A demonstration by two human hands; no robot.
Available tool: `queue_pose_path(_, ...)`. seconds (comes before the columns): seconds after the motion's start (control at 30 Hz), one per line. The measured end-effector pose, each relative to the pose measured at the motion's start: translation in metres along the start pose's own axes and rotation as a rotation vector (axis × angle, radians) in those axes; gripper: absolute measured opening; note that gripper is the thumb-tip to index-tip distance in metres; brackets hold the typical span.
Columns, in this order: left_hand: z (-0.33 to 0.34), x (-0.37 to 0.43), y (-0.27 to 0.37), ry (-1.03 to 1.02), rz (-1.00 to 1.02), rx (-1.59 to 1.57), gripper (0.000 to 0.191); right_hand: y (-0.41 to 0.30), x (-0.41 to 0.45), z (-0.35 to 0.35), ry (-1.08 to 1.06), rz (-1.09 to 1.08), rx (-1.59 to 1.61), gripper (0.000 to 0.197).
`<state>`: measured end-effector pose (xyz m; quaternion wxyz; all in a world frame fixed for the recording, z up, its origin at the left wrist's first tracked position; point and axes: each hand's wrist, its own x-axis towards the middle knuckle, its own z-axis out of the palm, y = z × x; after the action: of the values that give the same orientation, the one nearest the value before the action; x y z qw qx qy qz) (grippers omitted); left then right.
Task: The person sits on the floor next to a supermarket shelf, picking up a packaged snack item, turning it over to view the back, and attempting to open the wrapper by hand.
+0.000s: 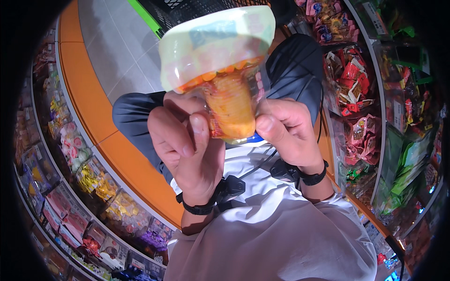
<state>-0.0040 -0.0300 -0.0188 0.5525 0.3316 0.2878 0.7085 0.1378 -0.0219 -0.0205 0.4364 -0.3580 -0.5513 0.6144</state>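
Note:
A shiny plastic food packet (pixel 232 102) is held up in front of me, above my crossed legs. Its wide top part is pale green and bears printing; the narrower clear part below shows orange-yellow, ridged food. My left hand (pixel 190 140) pinches the packet's lower edge on the left between thumb and fingers. On the other side, my right hand (pixel 288 130) grips the lower edge, with the thumb in front. Both wrists wear black straps with small black devices. The fingertips behind the packet are hidden.
A black plastic basket (pixel 175 14) with a bright green edge stands beyond the packet. Curved shelves of wrapped sweets (pixel 96 181) run along the left, above an orange base ledge (pixel 116 154). More bins hold red packets (pixel 353 80) and pink packets (pixel 362 138) at the right.

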Motion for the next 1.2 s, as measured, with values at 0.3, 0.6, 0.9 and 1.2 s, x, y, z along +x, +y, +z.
queue_pose_path(0.3, 0.000, 0.001, -0.002, 0.123, -0.103, -0.096, 0.022, -0.001, 0.002, 0.007, 0.045, -0.110, -0.040, 0.020)
queue_pose_path(0.6, 0.009, 0.002, -0.008, 0.187, -0.045, 0.024, 0.029, -0.001, 0.002, 0.003, 0.061, -0.195, -0.138, 0.020)
queue_pose_path(0.9, 0.008, 0.001, -0.009, 0.096, -0.024, 0.066, 0.045, -0.001, -0.001, 0.000, 0.114, -0.155, -0.137, 0.022)
queue_pose_path(1.2, 0.006, 0.003, -0.012, 0.120, -0.073, -0.015, 0.039, -0.004, 0.000, 0.003, 0.112, -0.167, -0.105, 0.020)
